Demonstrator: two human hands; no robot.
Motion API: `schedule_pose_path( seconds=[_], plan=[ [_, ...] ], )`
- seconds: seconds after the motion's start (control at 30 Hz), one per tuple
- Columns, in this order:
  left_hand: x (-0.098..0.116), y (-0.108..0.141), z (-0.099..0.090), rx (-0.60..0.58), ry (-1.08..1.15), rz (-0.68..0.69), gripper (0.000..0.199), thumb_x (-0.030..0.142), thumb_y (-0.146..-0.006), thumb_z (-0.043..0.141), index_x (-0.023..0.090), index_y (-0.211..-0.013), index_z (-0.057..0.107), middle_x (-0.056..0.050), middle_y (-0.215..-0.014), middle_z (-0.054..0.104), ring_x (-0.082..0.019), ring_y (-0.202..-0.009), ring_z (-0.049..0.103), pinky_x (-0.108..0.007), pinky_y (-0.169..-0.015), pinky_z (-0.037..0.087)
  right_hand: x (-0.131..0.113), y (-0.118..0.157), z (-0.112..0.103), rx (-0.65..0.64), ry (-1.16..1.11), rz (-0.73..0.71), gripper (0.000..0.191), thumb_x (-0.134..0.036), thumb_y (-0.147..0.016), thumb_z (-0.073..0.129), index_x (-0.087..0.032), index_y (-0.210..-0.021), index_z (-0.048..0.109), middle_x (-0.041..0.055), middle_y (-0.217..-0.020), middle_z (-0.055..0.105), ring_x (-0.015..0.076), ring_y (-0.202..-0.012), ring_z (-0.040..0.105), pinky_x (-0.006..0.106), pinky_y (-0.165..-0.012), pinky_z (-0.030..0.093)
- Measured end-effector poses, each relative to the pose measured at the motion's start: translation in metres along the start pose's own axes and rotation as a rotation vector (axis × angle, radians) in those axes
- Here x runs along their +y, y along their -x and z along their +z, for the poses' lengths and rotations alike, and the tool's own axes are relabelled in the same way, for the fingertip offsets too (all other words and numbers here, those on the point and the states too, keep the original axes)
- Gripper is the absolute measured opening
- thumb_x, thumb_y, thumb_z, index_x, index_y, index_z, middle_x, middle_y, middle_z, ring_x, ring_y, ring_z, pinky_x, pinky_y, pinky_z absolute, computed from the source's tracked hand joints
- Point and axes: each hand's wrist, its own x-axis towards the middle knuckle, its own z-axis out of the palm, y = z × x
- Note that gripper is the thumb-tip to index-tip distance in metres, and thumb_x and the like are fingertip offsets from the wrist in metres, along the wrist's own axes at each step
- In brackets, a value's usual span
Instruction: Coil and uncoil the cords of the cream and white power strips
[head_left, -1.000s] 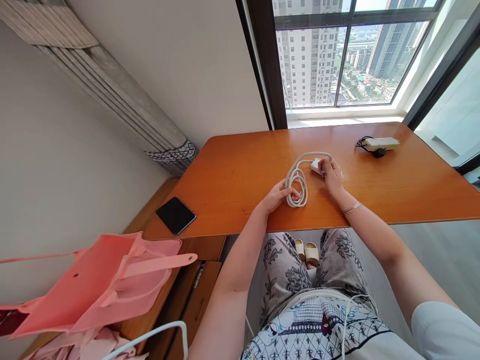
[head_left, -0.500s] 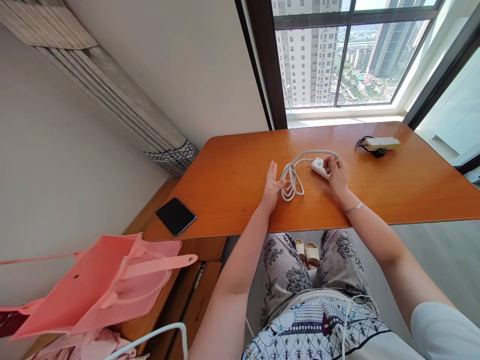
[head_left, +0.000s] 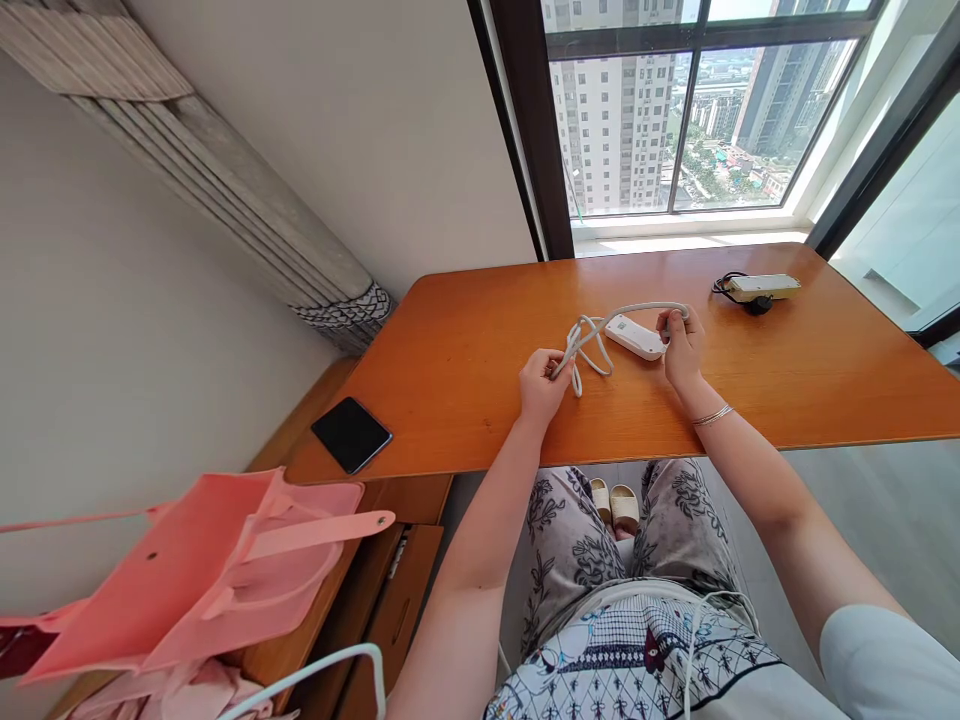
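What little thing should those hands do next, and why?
Probably the left hand should gently ease its pinched stretch of the white cable away from the loops: they cross one another beside the white power strip, and the right hand holds another part, so a hard pull might tighten the crossings.

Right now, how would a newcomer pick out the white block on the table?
Below the window stands an orange-brown table. Near its middle, just left of the right hand, lies the oblong white block. Pale cable loops beside it, whereas the yellowish block farther right has a black cord.
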Motion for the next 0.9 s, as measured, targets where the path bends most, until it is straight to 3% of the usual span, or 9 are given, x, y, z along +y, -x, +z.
schedule_pose_path(
  seconds=[0.17,0.4,0.6,0.73,0.83,0.9],
  plan=[
    [-0.005,-0.002,-0.001,0.260,-0.072,0.057,0.014,0.021,-0.077,0.069,0.021,-0.089,0.062,-0.001,-0.084,0.062,-0.010,-0.059,0.045,-0.025,-0.057,0.041,0.003,0.001,0.000,-0.018,0.032,0.012,0.061,-0.084,-0.083,0.054,-0.024,-0.078,0.053,-0.0036,-0.068,0.052,0.0109,-0.060,0.043,0.027,-0.058,0.038],
    [-0.004,-0.002,-0.002,0.294,-0.092,0.126,0.010,0.027,-0.085,0.068,0.021,-0.088,0.061,-0.002,-0.084,0.061,-0.012,-0.061,0.048,-0.027,-0.060,0.043,0.005,-0.004,-0.002,0.030,0.039,-0.015,0.057,-0.081,-0.088,0.048,-0.025,-0.080,0.046,-0.0032,-0.070,0.049,0.0113,-0.060,0.044,0.026,-0.056,0.037],
    [-0.005,-0.009,-0.006,0.411,-0.064,0.020,0.024,0.038,-0.083,0.074,0.021,-0.092,0.060,-0.002,-0.088,0.063,-0.013,-0.070,0.056,-0.030,-0.075,0.050,0.004,-0.011,-0.012,0.142,0.241,-0.053,0.045,-0.068,-0.098,0.035,-0.026,-0.087,0.048,-0.0004,-0.077,0.052,0.0153,-0.074,0.054,0.027,-0.067,0.044],
    [-0.013,-0.013,-0.008,0.403,0.124,-0.082,0.030,0.049,-0.089,0.066,0.021,-0.082,0.057,0.001,-0.073,0.057,-0.013,-0.066,0.054,-0.027,-0.064,0.046,0.004,-0.013,-0.017,-0.096,0.629,-0.028,0.037,-0.052,-0.101,0.041,-0.024,-0.084,0.056,0.0034,-0.082,0.062,0.0194,-0.084,0.059,0.034,-0.084,0.047],
    [-0.016,-0.012,-0.008,0.357,0.173,-0.103,0.035,0.052,-0.091,0.063,0.021,-0.076,0.054,0.002,-0.066,0.051,-0.012,-0.059,0.047,-0.025,-0.056,0.040,0.005,-0.014,-0.015,-0.341,0.932,0.070,0.036,-0.042,-0.100,0.046,-0.022,-0.076,0.063,0.0102,-0.096,0.070,0.0254,-0.103,0.061,0.039,-0.096,0.045],
    [-0.015,-0.010,-0.006,0.314,0.198,-0.101,0.035,0.052,-0.090,0.064,0.022,-0.076,0.055,0.003,-0.064,0.049,-0.012,-0.057,0.045,-0.024,-0.053,0.038,0.006,-0.015,-0.013,-0.461,1.015,0.130,0.035,-0.037,-0.100,0.045,-0.020,-0.080,0.069,0.0134,-0.108,0.071,0.0275,-0.112,0.060,0.040,-0.101,0.044]
  ],
)
